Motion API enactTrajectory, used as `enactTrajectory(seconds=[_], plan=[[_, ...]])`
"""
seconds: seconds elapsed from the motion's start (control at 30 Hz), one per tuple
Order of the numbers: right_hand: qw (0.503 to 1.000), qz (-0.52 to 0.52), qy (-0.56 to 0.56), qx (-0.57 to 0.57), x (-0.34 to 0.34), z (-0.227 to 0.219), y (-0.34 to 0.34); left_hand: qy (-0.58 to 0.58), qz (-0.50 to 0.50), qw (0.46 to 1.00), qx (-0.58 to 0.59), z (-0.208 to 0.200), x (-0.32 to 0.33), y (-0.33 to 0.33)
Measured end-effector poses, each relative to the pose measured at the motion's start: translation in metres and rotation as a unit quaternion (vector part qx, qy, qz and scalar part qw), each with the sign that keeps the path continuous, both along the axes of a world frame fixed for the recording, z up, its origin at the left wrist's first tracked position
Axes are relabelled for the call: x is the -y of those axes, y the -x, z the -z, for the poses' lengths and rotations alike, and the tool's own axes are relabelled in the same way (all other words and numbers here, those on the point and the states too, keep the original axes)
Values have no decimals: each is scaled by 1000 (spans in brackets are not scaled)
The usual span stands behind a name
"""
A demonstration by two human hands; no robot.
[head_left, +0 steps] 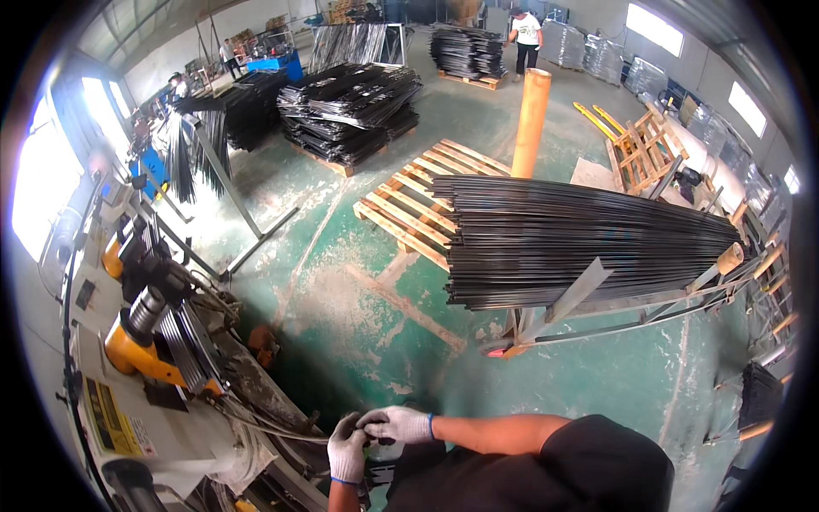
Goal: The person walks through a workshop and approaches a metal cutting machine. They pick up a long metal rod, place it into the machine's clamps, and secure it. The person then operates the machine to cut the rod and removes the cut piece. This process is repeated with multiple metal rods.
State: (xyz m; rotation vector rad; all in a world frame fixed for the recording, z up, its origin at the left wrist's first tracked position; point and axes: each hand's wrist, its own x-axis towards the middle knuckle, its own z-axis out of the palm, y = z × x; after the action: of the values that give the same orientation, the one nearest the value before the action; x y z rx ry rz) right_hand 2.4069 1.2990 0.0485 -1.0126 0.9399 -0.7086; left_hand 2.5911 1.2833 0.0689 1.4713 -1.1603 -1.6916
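Both hands wear light knitted gloves and meet in front of my body at the lower middle. My left hand [345, 452] points upward with its fingers bent together. Across to it reaches my right hand [397, 424], its fingers curled against the left fingertips. Whatever lies between them, if anything, is too small and hidden to make out. Just left of the hands is a grey machine [175, 435] with a yellow-and-black clamp-like part [136, 346]. Thin dark metal strips [183, 341] sit beside that part.
A rack [580, 290] at the right carries a long bundle of black bars [580, 239]. Beyond it lie a wooden pallet [401, 205] and an upright orange-brown tube [531, 124]. Stacked black metal parts [345, 111] stand farther back. A person [526, 38] stands in the distance.
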Motion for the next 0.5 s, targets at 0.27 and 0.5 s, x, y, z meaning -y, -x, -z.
enactTrajectory(seconds=[0.27,0.5], plan=[[999,-43,-33,-1,127,-22,53,11,68,996,-61,-25,112,44],[998,-47,-15,-29,233,-71,83,9,105,990,90,-56,194,33]])
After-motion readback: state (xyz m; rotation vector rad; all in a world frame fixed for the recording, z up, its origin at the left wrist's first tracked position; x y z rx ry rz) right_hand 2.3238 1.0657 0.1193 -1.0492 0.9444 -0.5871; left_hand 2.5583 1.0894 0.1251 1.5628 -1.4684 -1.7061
